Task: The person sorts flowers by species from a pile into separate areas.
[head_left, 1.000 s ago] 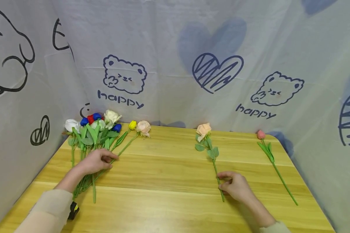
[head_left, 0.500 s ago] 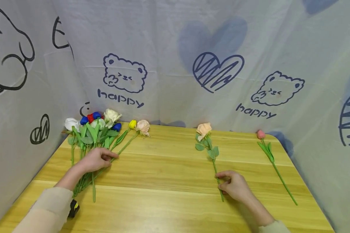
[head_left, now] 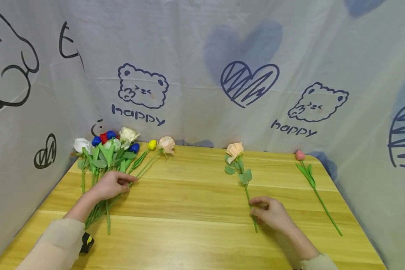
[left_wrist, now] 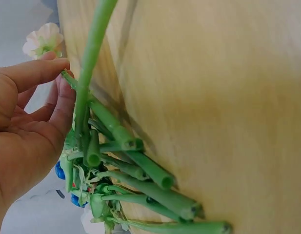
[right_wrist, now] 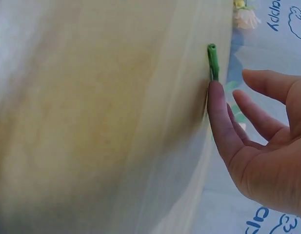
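In the head view, my left hand (head_left: 112, 185) pinches the thin green stem of a pale pink rose (head_left: 167, 144). Its thumb and fingers meet at that stem in the left wrist view, beside a cluster of cut stem ends (left_wrist: 165, 181). My right hand (head_left: 271, 214) is over the lower stem of a peach rose (head_left: 235, 150), which lies on the table. The right wrist view shows one fingertip right at this stem (right_wrist: 213, 61), the other fingers spread away from it. A yellow tulip (head_left: 152, 144) lies close to the pale pink rose.
White, cream, blue and red flowers lie bunched around a white bloom (head_left: 82, 145) at the table's left. A pink tulip (head_left: 300, 155) lies near the right edge. A black and yellow object (head_left: 87, 243) sits beside the left sleeve. Printed cloth (head_left: 195, 93) encloses the wooden table (head_left: 189, 180).
The pale pink rose's head has risen and turned slightly while my left hand stays in place. My right fingers have loosened a little at the peach rose's stem, which has not visibly moved.
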The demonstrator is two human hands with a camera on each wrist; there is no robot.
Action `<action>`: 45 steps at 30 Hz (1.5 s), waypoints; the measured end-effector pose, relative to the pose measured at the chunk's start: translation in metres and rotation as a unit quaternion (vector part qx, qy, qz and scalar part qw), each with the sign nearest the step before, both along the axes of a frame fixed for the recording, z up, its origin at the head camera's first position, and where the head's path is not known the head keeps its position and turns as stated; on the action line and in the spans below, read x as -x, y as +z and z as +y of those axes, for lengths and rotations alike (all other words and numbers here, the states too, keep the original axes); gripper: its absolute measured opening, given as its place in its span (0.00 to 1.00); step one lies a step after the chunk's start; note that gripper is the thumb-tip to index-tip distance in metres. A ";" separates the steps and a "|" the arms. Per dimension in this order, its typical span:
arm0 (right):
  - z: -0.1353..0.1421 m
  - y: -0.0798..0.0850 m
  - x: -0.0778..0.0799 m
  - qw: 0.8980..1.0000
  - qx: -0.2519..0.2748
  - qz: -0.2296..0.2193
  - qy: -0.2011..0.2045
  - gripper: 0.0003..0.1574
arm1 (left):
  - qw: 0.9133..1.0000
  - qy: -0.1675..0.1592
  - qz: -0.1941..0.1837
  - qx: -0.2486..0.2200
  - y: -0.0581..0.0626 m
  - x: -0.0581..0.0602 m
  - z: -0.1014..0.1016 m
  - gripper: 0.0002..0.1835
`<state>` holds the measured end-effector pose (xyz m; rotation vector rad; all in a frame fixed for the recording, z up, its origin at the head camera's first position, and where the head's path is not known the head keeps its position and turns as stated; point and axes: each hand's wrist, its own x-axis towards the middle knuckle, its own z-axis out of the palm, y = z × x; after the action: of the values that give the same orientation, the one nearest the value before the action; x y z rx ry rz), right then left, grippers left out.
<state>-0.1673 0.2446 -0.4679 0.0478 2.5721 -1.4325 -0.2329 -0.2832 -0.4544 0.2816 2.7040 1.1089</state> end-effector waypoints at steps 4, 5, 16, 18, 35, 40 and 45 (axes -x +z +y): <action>0.003 0.003 0.000 1.000 0.020 0.013 -0.007 0.22 | 1.000 0.008 0.002 -0.027 0.002 -0.003 0.003 0.21; 0.003 0.004 0.000 0.999 0.027 0.021 -0.010 0.23 | 0.999 0.010 0.006 -0.036 0.002 -0.004 0.004 0.21; -0.026 0.015 0.001 0.982 0.129 0.126 -0.052 0.22 | 0.986 0.074 0.081 -0.125 0.011 -0.003 0.041 0.21; -0.034 0.015 0.002 0.977 0.150 0.144 -0.042 0.22 | 0.982 0.090 0.084 -0.146 0.013 -0.002 0.051 0.22; -0.107 0.018 0.014 0.958 0.240 0.152 0.025 0.19 | 0.904 0.101 0.067 -0.410 0.022 0.002 0.169 0.24; -0.121 0.017 0.013 0.963 0.232 0.120 0.068 0.19 | 0.894 0.087 0.061 -0.435 0.019 -0.002 0.195 0.23; -0.127 0.016 0.010 0.967 0.215 0.101 0.096 0.19 | 0.889 0.080 0.049 -0.448 0.016 -0.006 0.210 0.22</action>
<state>-0.1776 0.1177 -0.4521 -0.4175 2.2678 -1.9622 -0.2268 -0.0729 -0.4386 0.2427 2.1067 2.3890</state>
